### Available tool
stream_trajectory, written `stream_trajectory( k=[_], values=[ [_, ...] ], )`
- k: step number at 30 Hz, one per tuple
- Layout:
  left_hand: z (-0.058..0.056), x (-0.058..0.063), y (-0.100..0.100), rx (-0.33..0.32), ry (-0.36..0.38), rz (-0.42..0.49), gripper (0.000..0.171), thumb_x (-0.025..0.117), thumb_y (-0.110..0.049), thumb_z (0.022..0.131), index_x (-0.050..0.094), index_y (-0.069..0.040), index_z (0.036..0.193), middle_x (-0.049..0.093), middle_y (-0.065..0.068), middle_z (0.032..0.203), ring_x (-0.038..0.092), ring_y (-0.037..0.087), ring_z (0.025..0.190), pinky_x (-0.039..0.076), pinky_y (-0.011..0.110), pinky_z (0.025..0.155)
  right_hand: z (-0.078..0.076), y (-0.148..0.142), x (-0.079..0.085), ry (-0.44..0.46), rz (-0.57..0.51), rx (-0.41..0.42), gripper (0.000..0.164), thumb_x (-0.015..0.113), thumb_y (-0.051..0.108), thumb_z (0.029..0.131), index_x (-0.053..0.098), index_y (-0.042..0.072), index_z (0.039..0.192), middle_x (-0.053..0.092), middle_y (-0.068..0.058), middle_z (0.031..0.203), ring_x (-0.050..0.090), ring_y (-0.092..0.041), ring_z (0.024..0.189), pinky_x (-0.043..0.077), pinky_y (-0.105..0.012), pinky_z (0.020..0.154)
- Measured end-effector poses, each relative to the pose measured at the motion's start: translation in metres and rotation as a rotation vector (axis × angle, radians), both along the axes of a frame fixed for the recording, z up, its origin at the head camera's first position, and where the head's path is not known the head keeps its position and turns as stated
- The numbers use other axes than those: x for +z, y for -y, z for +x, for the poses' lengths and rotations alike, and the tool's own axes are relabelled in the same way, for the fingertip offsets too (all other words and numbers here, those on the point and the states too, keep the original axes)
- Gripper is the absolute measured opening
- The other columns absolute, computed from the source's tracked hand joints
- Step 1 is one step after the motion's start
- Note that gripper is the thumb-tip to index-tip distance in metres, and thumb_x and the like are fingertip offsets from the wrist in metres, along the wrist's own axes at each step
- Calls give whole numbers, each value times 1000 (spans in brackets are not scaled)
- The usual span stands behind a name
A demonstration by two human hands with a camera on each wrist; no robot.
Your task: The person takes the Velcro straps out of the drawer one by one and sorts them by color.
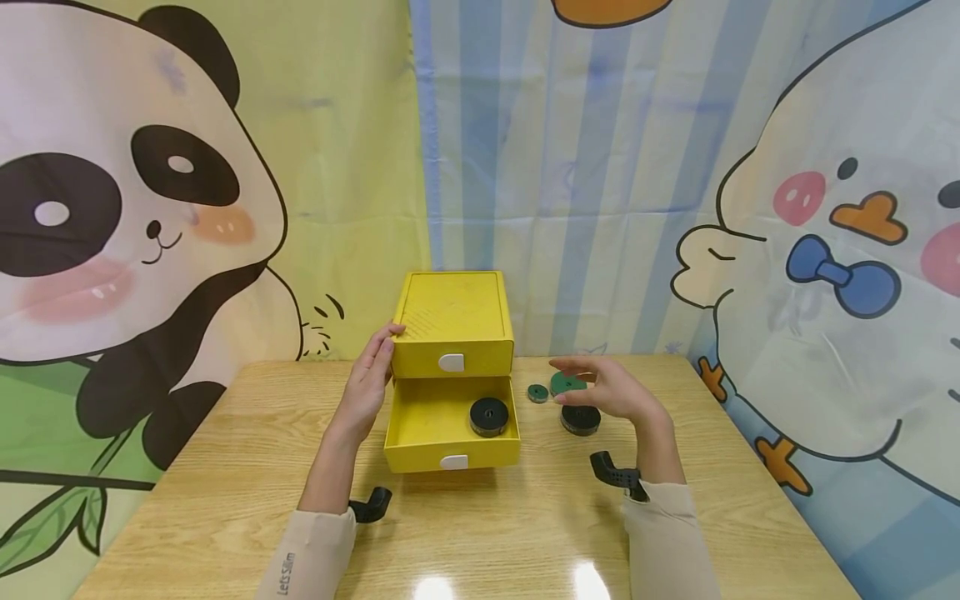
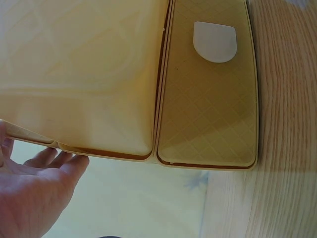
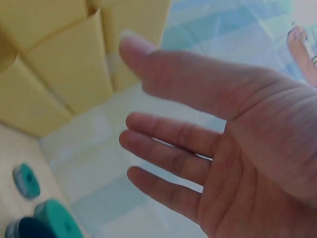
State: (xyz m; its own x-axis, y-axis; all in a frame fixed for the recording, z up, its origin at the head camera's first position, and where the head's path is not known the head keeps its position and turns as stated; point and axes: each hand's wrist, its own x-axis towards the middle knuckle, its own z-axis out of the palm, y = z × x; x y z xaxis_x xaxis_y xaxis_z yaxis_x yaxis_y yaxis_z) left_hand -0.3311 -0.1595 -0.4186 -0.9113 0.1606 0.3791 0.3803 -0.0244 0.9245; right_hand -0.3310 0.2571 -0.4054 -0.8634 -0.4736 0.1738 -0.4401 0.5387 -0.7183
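A yellow drawer unit (image 1: 453, 308) stands at the back of the table, its upper drawer (image 1: 420, 361) closed and its lower drawer (image 1: 420, 408) pulled out. Inside the lower drawer, toward its right side, lies a black disc (image 1: 489, 417) with a centre hole. My left hand (image 1: 367, 383) rests against the unit's left side, fingers fairly straight, fingertips at the top edge. Over the discs right of the unit hovers my right hand (image 1: 611, 387), fingers spread and palm bare. Below it lie a small green disc (image 1: 537, 392), a larger green disc (image 1: 564, 383) and another black disc (image 1: 581, 420).
White tabs mark the upper (image 1: 452, 362) and lower (image 1: 453, 462) drawer fronts. The wooden table (image 1: 247, 467) meets a printed curtain (image 1: 510, 167) behind the unit. Black wrist mounts (image 1: 617, 473) stick out beside both sleeves.
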Motion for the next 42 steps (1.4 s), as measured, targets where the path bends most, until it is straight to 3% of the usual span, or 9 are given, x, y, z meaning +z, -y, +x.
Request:
stream_trajectory(
  k=[5, 10, 20, 25, 31, 42],
  values=[
    [-1, 0, 0, 4, 1, -9, 49, 37, -48, 112, 44, -20, 152, 26, -3, 169, 22, 21, 158, 19, 60, 127, 14, 14, 18, -48, -27, 46, 59, 83, 32, 91, 61, 21, 145, 62, -6, 146, 57, -34, 136, 44, -61, 112],
    [-1, -1, 1, -3, -5, -7, 49, 36, -47, 113, 43, -19, 153, 25, -2, 170, 21, 22, 158, 18, 61, 127, 23, 29, 30, -117, -40, 124, 57, 83, 27, 91, 63, 16, 143, 64, -6, 144, 58, -31, 135, 46, -56, 112],
    [-2, -1, 1, -3, -3, 0, 49, 36, -46, 113, 43, -18, 152, 28, -3, 167, 25, 21, 155, 19, 59, 126, 28, 52, 35, -157, -39, 213, 56, 83, 18, 91, 62, 5, 142, 64, -9, 144, 58, -30, 134, 46, -55, 112],
    [-1, 0, 0, -6, -13, 0, 48, 35, -44, 114, 43, -16, 152, 26, -2, 169, 21, 22, 158, 17, 61, 127, 32, 64, 37, -177, -28, 228, 53, 83, 17, 90, 65, 7, 139, 64, -7, 143, 58, -30, 134, 47, -53, 112],
    [0, 0, 0, -5, -5, 1, 48, 36, -45, 113, 43, -17, 152, 23, -2, 170, 19, 23, 159, 16, 61, 127, 36, 85, 35, -173, 34, 226, 49, 83, 20, 90, 67, 19, 137, 65, 0, 141, 58, -24, 133, 50, -49, 108],
    [-3, -3, 1, -10, -15, -7, 49, 35, -46, 113, 43, -18, 152, 24, 0, 170, 18, 24, 159, 14, 63, 127, 32, 115, 25, -236, 240, 203, 43, 81, 16, 92, 69, 12, 133, 66, -6, 138, 62, -27, 127, 55, -44, 102]
  ],
)
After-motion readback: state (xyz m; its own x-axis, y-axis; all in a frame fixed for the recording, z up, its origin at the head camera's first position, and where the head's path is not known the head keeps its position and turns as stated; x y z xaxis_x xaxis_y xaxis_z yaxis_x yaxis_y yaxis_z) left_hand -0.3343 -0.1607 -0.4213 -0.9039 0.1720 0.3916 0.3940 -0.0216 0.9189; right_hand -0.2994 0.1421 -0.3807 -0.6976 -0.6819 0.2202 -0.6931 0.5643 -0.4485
